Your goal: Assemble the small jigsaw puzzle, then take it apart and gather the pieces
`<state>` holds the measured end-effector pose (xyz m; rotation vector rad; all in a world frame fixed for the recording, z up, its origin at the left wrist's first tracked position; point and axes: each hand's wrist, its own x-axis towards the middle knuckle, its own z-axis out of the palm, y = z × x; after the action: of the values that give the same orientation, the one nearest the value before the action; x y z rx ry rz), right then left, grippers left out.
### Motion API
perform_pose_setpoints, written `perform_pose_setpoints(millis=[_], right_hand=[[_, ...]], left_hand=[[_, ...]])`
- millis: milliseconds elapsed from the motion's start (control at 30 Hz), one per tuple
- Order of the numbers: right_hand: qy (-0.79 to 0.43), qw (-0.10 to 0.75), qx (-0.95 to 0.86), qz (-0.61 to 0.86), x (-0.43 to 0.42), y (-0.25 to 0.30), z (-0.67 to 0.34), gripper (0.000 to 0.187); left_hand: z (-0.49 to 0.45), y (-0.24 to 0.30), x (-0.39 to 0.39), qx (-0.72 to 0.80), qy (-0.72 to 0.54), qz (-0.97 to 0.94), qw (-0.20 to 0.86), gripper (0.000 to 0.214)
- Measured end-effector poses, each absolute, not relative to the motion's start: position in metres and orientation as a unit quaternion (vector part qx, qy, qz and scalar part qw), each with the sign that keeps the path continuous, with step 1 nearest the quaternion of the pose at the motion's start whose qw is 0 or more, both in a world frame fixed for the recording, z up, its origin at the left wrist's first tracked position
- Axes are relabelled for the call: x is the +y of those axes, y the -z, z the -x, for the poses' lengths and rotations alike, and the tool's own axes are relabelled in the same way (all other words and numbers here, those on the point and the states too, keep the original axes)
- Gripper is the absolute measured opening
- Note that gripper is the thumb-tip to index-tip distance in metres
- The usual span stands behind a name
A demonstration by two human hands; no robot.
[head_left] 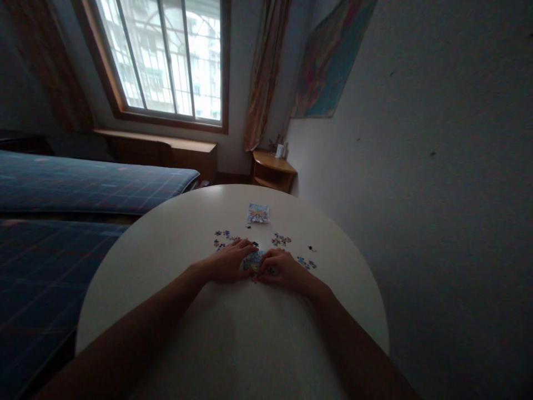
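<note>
A partly joined jigsaw puzzle (252, 260) in blue and yellow lies on the round table between my hands. My left hand (228, 262) rests over its left side, fingers along the upper edge and thumb near the lower edge, holding it. At the right side, my right hand (283, 271) has its fingers bent and drawn together on a jigsaw piece, mostly hidden under them. Loose jigsaw pieces (281, 240) lie beyond my right hand, and more pieces (307, 263) lie to its right. Several others (222, 233) are spread beyond my left hand.
A small colourful picture card (258, 213) lies toward the far side of the white round table (166, 244). A plaid mattress (83, 183) is close on the left, and a wall (416, 194) stands on the right. A wooden corner shelf (272, 162) is behind the table.
</note>
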<state>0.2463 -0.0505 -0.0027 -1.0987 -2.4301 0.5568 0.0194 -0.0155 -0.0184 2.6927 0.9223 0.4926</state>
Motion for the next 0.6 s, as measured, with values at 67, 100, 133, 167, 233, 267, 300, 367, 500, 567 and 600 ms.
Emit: perform_pose_setpoints(millis=[67, 100, 133, 167, 233, 267, 300, 367, 500, 567, 600], right_hand=[[-0.197, 0.207, -0.874, 0.394, -0.050, 0.003, -0.247, 0.012], [-0.196, 0.208, -0.873, 0.394, -0.050, 0.004, -0.247, 0.011], [-0.196, 0.209, -0.873, 0.394, -0.050, 0.004, -0.247, 0.011], [-0.198, 0.210, -0.874, 0.392, -0.050, 0.003, -0.248, 0.010], [-0.208, 0.214, -0.873, 0.385, -0.049, 0.003, -0.251, 0.010], [-0.213, 0.220, -0.870, 0.386, -0.047, 0.003, -0.254, 0.010], [-0.215, 0.228, -0.864, 0.394, -0.046, 0.002, -0.258, 0.010], [-0.202, 0.248, -0.841, 0.436, -0.040, 0.003, -0.268, 0.009], [-0.138, 0.267, -0.762, 0.574, -0.026, 0.008, -0.293, 0.015], [-0.119, 0.271, -0.721, 0.626, -0.019, 0.012, -0.304, 0.020], [-0.114, 0.271, -0.707, 0.643, -0.017, 0.015, -0.309, 0.022]], left_hand=[[-0.020, 0.019, -0.015, 0.318, -0.169, -0.925, 0.126, 0.053], [-0.020, 0.020, -0.015, 0.318, -0.170, -0.924, 0.126, 0.053], [-0.020, 0.020, -0.014, 0.317, -0.171, -0.924, 0.126, 0.053], [-0.019, 0.021, -0.014, 0.316, -0.170, -0.925, 0.125, 0.053], [-0.019, 0.021, -0.014, 0.314, -0.171, -0.926, 0.124, 0.054], [-0.019, 0.021, -0.014, 0.314, -0.171, -0.926, 0.123, 0.055], [-0.019, 0.020, -0.014, 0.314, -0.172, -0.925, 0.123, 0.055], [-0.019, 0.019, -0.015, 0.314, -0.173, -0.925, 0.126, 0.056], [-0.019, 0.016, -0.016, 0.314, -0.165, -0.925, 0.135, 0.054], [-0.019, 0.016, -0.016, 0.316, -0.160, -0.926, 0.134, 0.054], [-0.019, 0.017, -0.016, 0.316, -0.159, -0.926, 0.133, 0.054]])
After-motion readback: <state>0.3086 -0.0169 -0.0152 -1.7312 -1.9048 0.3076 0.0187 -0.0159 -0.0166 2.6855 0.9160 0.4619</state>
